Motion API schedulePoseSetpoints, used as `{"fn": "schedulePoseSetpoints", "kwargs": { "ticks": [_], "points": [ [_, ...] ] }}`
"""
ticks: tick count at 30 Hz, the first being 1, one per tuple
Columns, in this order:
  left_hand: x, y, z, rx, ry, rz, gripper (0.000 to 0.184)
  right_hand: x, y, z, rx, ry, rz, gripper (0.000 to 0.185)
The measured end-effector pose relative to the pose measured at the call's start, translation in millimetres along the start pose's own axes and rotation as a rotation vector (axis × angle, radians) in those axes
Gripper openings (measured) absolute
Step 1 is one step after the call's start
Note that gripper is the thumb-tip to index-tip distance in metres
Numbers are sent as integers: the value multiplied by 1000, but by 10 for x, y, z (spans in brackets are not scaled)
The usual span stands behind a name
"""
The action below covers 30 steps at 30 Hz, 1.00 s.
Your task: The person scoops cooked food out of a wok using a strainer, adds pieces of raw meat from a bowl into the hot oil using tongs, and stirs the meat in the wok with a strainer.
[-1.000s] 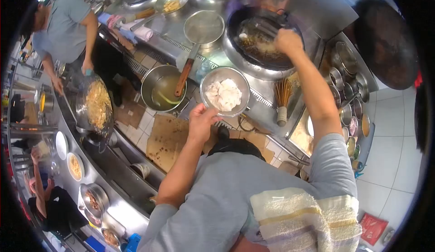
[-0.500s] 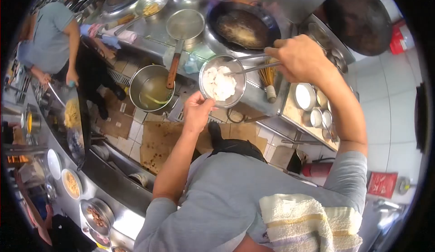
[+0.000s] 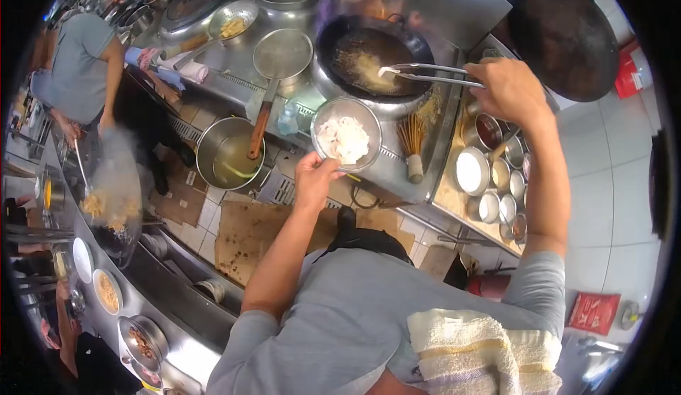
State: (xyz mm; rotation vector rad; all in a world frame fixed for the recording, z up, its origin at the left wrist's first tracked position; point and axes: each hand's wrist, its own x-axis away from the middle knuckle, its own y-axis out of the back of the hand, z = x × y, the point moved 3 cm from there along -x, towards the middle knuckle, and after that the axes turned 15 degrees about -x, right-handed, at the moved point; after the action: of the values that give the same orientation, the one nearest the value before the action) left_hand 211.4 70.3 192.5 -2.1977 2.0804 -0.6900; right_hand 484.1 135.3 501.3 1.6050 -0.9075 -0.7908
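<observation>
Just in front of my grey shirt, my left hand is gripping the near rim of a metal bowl, the fingers pinching firmly together on its edge. Inside, moist white pieces of food are lying in a heap. Farther out and to the right, my right hand is holding metal tongs, its fingers curling snugly round them. The tongs are no longer reaching into the bowl, as half a second ago; now they are stretching over a black wok, and a single white piece is sitting between their tips. So one piece is now leaving the heap, while the rest is staying in the bowl. Whether that piece is touching the pale, foamy liquid below, I am not able to tell. Between bowl and wok, slightly right, a bamboo brush is lying on the steel bench. Well off to the left, a co-worker is holding a steaming pan of food.
</observation>
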Motion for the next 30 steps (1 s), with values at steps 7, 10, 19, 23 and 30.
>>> {"fn": "schedulePoseSetpoints", "kwargs": {
  "ticks": [7,10,19,23,30],
  "points": [
    [-153,-265,-77,4,8,-149,9,-805,-1628,-1067,-106,-287,249,26],
    [-57,-259,-101,6,56,-226,9,-960,-2160,-1416,-129,-351,342,32],
    [-83,-77,-230,23,24,-193,14,-504,-574,-1044,-195,-14,-128,38],
    [-112,-70,-281,44,-6,-123,14,-229,-140,-103,-279,206,63,43],
    [-68,27,-271,24,-23,-6,11,-127,-190,807,-5,147,422,40]
  ]
}}
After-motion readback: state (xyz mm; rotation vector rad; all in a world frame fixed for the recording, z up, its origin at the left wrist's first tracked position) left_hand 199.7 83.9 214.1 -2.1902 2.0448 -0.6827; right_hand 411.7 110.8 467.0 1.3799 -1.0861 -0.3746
